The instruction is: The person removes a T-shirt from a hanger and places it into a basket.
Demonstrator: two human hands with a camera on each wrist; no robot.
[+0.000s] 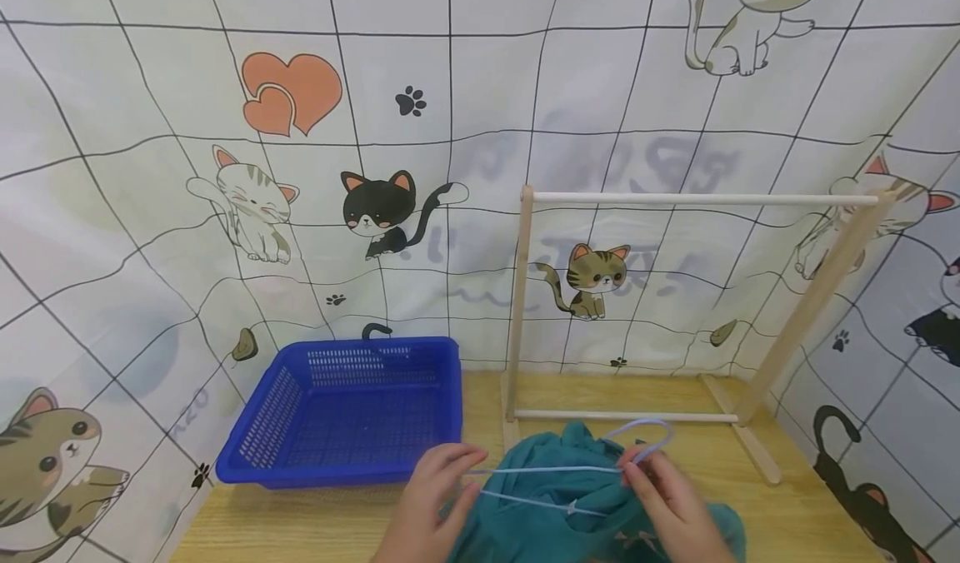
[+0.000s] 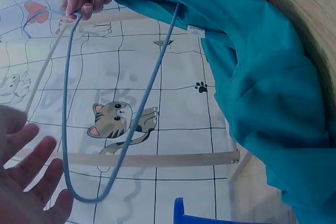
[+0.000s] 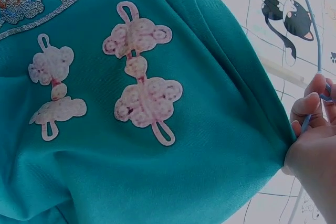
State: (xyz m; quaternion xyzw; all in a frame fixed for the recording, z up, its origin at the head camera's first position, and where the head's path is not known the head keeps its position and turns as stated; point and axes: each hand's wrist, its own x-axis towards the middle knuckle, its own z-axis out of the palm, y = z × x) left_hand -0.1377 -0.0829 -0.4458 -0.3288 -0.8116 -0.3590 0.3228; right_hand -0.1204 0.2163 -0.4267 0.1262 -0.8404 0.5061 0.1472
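A light-blue clothes hanger (image 1: 547, 470) lies across a teal garment (image 1: 540, 444), with one end of the hanger sticking out to the left. My right hand (image 1: 667, 492) pinches the hanger near its hook and, in the right wrist view, also grips the edge of the garment. Pink floral fastener-like decorations (image 3: 149, 100) show on the cloth there. My left hand (image 2: 31, 177) is beside the hanger's rounded free end, fingers apart and loosely bent; whether they touch it is unclear. The hanger's other end is hidden by the cloth.
A blue plastic basket (image 1: 341, 471) stands on the wooden table (image 1: 247, 521) at the left. Behind the garment at the right is a wooden rack (image 1: 517, 313) with a white top rail (image 1: 705, 199). A cat-print sheet (image 1: 495, 88) hangs behind and at the sides.
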